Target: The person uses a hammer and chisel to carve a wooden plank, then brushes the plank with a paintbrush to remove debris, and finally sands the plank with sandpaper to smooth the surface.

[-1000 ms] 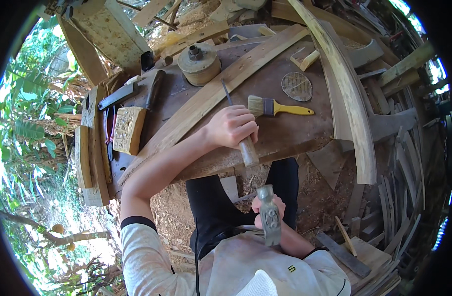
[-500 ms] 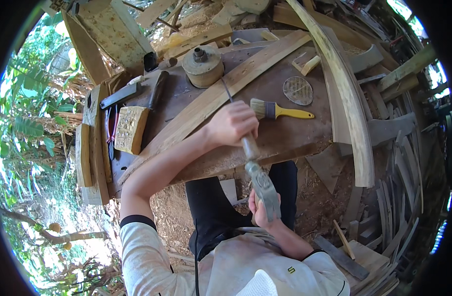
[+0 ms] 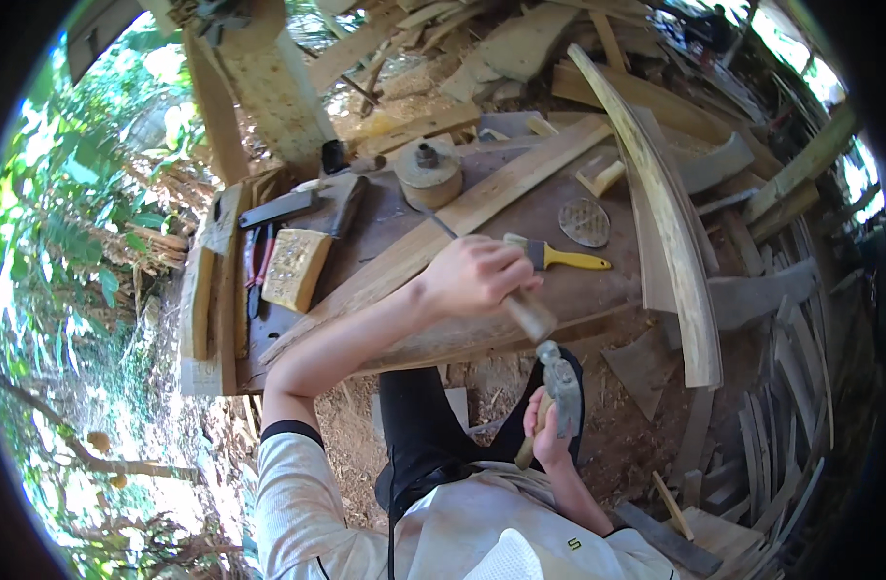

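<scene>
My left hand [image 3: 477, 271] is closed around a wood-handled chisel [image 3: 527, 316], its thin blade pointing up-left over a long plank [image 3: 344, 295]. Below it, my right hand [image 3: 548, 430] grips a claw hammer [image 3: 563, 387], whose face is close to the handle's end; whether they touch I cannot tell. A yellow-handled paintbrush [image 3: 573, 261] lies just right of my left hand. On the bench [image 3: 395, 362] are a round wooden-based object with a metal stub [image 3: 428, 184], an oval disc [image 3: 584, 224], a carved block [image 3: 293, 271] and red-handled pliers [image 3: 259, 266].
A long curved pale timber [image 3: 677, 242] lies along the bench's right side. Heaped boards [image 3: 501, 68] stand behind, and loose slats [image 3: 781, 416] pile up at the right. An upright pale board [image 3: 279, 97] is at the back left. Leafy branches [image 3: 105, 464] border the left.
The hammer in my right hand has risen from low by my lap to the chisel handle's end. The whole view has shifted, with the bench lower and slightly rightward in the frame.
</scene>
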`<state>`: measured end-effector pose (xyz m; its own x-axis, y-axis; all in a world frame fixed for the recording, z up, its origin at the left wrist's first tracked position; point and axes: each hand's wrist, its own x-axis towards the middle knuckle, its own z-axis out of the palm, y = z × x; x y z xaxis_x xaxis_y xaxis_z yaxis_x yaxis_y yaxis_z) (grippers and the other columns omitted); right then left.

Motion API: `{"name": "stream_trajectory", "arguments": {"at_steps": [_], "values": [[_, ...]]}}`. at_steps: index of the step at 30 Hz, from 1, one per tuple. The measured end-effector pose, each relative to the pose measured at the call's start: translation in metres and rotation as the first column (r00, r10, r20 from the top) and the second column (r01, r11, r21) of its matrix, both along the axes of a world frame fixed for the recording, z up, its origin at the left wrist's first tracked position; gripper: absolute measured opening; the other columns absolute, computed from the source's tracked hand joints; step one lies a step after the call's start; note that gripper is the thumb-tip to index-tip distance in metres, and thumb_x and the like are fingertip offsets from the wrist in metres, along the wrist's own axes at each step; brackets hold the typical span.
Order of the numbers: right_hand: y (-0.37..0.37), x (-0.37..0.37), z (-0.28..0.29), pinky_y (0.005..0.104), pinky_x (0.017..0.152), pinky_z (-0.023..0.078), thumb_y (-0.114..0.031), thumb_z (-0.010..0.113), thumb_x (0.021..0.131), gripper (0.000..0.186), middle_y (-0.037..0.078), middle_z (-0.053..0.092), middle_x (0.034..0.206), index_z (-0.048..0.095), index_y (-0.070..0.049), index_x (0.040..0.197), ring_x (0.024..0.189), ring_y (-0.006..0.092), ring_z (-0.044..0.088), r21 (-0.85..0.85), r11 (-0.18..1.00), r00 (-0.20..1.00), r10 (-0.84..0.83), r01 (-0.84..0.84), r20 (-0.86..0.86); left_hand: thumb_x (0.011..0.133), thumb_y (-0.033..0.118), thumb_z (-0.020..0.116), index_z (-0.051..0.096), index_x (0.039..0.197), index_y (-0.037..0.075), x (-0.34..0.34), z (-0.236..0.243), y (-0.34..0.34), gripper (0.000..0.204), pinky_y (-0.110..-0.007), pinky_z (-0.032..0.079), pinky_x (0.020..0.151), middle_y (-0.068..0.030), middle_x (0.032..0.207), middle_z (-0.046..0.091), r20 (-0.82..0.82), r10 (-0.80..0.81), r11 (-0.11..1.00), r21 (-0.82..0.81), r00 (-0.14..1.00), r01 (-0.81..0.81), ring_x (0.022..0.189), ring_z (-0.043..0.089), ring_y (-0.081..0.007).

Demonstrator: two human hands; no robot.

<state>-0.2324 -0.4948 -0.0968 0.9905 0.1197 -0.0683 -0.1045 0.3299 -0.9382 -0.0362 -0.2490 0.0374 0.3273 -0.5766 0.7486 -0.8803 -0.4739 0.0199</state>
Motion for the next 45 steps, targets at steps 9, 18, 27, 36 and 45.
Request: {"name": "stream_trajectory", "arguments": {"at_steps": [9, 18, 27, 36, 45], "values": [[-0.001, 0.003, 0.014, 0.0263, 0.04, 0.037, -0.052, 0.045, 0.116, 0.048, 0.001, 0.048, 0.065, 0.054, -0.005, 0.109, 0.045, 0.0102, 0.047, 0.032, 0.999, 0.997, -0.021, 0.023, -0.068, 0.088, 0.029, 0.083, 0.072, 0.097, 0.002, -0.016, -0.016, 0.107, 0.031, -0.052, 0.057, 0.081, -0.0192, 0.095, 0.069, -0.502, 0.708, 0.653, 0.199, 0.497, -0.73, 0.089, 0.071, -0.0433], [0.013, 0.01, 0.026, 0.0266, 0.04, 0.038, -0.048, 0.048, 0.116, 0.046, 0.002, 0.05, 0.066, 0.057, -0.003, 0.114, 0.046, 0.0103, 0.049, 0.008, 0.999, 0.998, 0.034, -0.034, -0.046, 0.083, 0.034, 0.089, 0.079, 0.109, 0.002, -0.029, -0.041, 0.127, 0.042, -0.049, 0.056, 0.094, -0.0166, 0.101, 0.076, -0.543, 0.712, 0.626, 0.205, 0.445, -0.752, 0.106, 0.071, -0.0381], [0.075, 0.031, 0.069, 0.0261, 0.049, 0.047, -0.023, 0.058, 0.114, 0.019, 0.004, 0.061, 0.082, 0.057, -0.004, 0.12, 0.055, 0.0112, 0.058, 0.098, 0.994, 0.993, 0.041, -0.052, 0.114, 0.101, 0.03, 0.079, 0.074, 0.127, -0.002, -0.137, -0.021, 0.06, 0.042, -0.042, 0.054, 0.106, -0.0189, 0.124, 0.078, -0.852, 0.08, 0.741, -0.297, 0.518, -0.602, 0.118, 0.073, -0.0281], [0.158, 0.044, 0.091, 0.0318, 0.074, 0.059, -0.022, 0.067, 0.111, 0.026, 0.012, 0.075, 0.103, 0.058, -0.003, 0.127, 0.081, 0.0172, 0.074, 0.093, 0.941, 0.896, 0.276, -0.325, 0.348, 0.105, 0.016, 0.074, 0.069, 0.111, 0.0, -0.281, -0.066, 0.021, 0.018, -0.027, 0.049, 0.062, 0.0002, 0.081, 0.066, -0.941, -0.161, 0.578, -0.334, 0.297, -0.745, 0.072, 0.061, -0.008], [0.077, 0.191, 0.114, 0.0427, 0.08, 0.061, -0.028, 0.076, 0.1, 0.023, 0.014, 0.079, 0.105, 0.076, -0.01, 0.114, 0.095, 0.0304, 0.077, -0.57, 0.663, 0.656, 0.155, 0.485, 0.738, 0.114, 0.026, 0.06, 0.062, 0.103, 0.005, -0.312, -0.061, 0.114, 0.024, -0.024, 0.032, 0.043, 0.0067, 0.067, 0.05, -0.934, -0.201, 0.263, -0.341, 0.295, -0.903, 0.051, 0.045, -0.0032]]}}
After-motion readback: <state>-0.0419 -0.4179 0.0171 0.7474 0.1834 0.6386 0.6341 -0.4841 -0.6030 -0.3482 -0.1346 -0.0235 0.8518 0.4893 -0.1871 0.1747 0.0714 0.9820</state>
